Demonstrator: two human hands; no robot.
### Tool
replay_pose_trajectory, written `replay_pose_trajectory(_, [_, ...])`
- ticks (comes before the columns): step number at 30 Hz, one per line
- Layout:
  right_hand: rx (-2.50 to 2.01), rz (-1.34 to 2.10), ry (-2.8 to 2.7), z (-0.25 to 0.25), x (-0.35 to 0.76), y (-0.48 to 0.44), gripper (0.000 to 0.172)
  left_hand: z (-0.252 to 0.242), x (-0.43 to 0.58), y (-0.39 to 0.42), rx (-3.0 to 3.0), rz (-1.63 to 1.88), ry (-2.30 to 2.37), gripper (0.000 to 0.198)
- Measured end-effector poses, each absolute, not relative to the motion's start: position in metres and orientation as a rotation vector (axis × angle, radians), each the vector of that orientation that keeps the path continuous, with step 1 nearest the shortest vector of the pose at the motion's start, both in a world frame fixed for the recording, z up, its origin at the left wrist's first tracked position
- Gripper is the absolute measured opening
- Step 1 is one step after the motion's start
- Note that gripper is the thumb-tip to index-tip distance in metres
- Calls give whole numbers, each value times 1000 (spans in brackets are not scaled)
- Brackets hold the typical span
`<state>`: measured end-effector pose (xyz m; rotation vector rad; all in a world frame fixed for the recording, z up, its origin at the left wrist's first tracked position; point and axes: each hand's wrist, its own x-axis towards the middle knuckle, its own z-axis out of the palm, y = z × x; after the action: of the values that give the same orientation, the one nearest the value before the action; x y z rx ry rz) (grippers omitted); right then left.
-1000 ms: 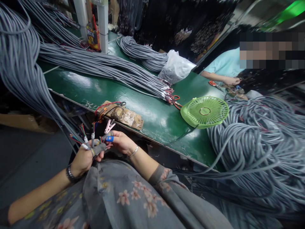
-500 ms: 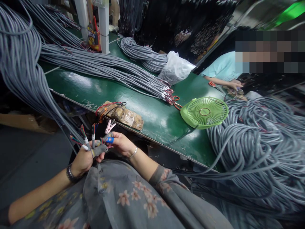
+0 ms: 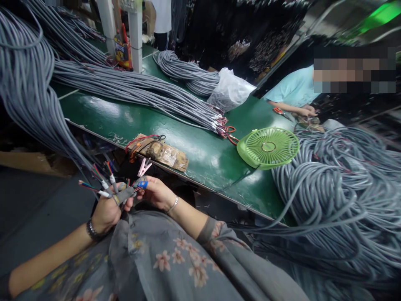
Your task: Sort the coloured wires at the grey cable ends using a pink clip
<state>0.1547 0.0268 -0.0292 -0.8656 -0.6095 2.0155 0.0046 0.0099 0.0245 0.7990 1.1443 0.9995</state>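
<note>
Several grey cables [image 3: 109, 193] with white-wrapped ends and thin coloured wires fanning out are gripped in my left hand [image 3: 108, 211], below the table's front edge. Grey covering wraps the thumb of that hand. My right hand [image 3: 156, 192], with blue tape on a finger, pinches the thin coloured wires [image 3: 137, 189] at a cable end just right of the left thumb. Its fingertips nearly meet those of the left hand. A pink clothespin [image 3: 144, 167] stands at the table edge just above the right hand.
On the green table [image 3: 103, 119] lie a worn wooden block [image 3: 169, 154], a long cable bundle [image 3: 140, 90], orange-handled scissors [image 3: 231, 133] and a green fan [image 3: 269, 146]. Coiled cables [image 3: 332, 192] heap at the right. A co-worker's hands [image 3: 308, 112] work across the table.
My left hand has tilted, and its fanned cable ends have swung left and down. My right hand has shifted slightly left and down, staying close to the left. Another person appears at the back.
</note>
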Motion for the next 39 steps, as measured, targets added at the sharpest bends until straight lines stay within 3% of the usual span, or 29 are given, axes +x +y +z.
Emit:
replay_pose_trajectory(3, [-899,2002,-512,-25,160,33,32,26,5,11,773,1041,1164,37])
replay_pose_trajectory(7, [-964,1936,-515,-18,163,46,48,29,8,12,776,1086,1158,34])
replay_pose_trajectory(15, [-1078,1437,-832,-20,154,53,60,35,17,16,817,1089,1156,39])
replay_pose_trajectory(21, [-918,1820,-507,-15,149,59,52,33,18,19,804,1084,1165,40])
replay_pose_trajectory(28, [-889,1785,-363,-12,144,61,45,30,19,21,770,1051,1164,41])
replay_pose_trajectory(39, [-859,1942,-283,-20,154,52,55,28,15,15,767,1088,1144,41])
